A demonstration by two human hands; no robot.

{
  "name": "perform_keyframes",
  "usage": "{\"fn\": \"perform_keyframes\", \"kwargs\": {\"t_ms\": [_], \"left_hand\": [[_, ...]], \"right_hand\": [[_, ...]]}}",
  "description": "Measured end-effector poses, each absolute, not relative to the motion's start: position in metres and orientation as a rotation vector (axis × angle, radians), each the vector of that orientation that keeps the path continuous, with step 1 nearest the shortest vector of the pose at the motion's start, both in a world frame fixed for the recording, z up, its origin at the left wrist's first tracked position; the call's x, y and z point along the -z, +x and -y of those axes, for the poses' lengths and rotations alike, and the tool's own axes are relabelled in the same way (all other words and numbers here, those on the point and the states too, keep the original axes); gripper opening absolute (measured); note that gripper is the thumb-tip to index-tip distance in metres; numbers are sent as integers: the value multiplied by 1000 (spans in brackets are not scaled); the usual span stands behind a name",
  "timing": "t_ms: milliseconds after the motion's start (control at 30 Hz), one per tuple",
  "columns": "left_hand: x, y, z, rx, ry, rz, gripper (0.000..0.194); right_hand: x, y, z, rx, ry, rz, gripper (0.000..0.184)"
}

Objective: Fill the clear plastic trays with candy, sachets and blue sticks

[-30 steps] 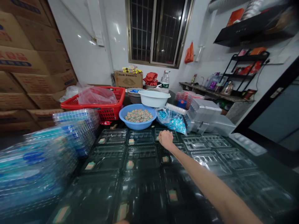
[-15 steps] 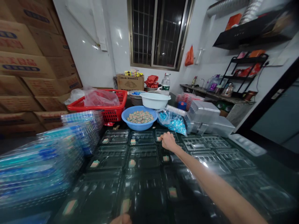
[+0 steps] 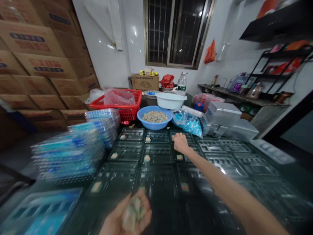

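Note:
My left hand (image 3: pixel 132 210), low in the middle, is cupped palm up around a handful of small pink-and-green pieces (image 3: pixel 134 209). Farther off, my right hand (image 3: pixel 180 143) reaches into a clear plastic tray (image 3: pixel 187 134) in the back row. Its fingers are pinched at a single small piece (image 3: pixel 173 138), partly hidden by the fingertips. Similar clear trays (image 3: pixel 160 150) lie in rows on the dark table, several with one piece in a corner compartment. Behind them stands a blue basin (image 3: pixel 154 125) heaped with the same pieces.
Stacks of filled trays (image 3: pixel 70 153) rise at left. At the back are a red basket (image 3: pixel 128 112), a white basin (image 3: pixel 171 101) and a bag of blue-wrapped items (image 3: pixel 189 125). Clear plastic boxes (image 3: pixel 222 112) stand at right; cartons (image 3: pixel 36 65) line the left wall.
My left hand has come up into view from the bottom edge, showing the pieces in it. The right hand stays at the same back tray. The view has shifted left.

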State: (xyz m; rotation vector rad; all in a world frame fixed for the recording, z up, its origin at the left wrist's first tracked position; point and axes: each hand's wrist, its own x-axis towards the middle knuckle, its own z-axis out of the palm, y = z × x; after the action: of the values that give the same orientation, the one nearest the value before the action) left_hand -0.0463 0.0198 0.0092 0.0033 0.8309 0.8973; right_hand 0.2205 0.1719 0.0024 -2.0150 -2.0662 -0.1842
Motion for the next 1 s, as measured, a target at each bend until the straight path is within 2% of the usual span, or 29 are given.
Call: {"fn": "perform_keyframes", "kwargs": {"t_ms": [67, 167, 267, 400, 633, 833, 1000], "left_hand": [[-15, -42, -19, -941, -28, -750, 20], [-19, -36, -16, -1020, -88, -688, 18], [-23, -27, -12, -1066, -111, -683, 18], [-28, -11, -7, -1030, -95, -627, 17], [-29, 7, 8, -966, -29, -532, 18], [-32, 18, 24, -936, 177, -594, 15], [-26, 20, 32, -929, 245, -650, 15]], "right_hand": [[-10, 207, -150, 124, -1950, 2056, 33], [-25, 181, -93, -131, -1740, 2080, 28], [-36, 157, -26, -845, -1283, 1881, 22], [-32, 141, 26, -1206, -1096, 1482, 18], [-16, 139, 52, -1301, -1042, 1007, 14], [-7, 140, 64, -1259, -1081, 925, 14], [-3, 141, 67, -1193, -1143, 1036, 6]]}}
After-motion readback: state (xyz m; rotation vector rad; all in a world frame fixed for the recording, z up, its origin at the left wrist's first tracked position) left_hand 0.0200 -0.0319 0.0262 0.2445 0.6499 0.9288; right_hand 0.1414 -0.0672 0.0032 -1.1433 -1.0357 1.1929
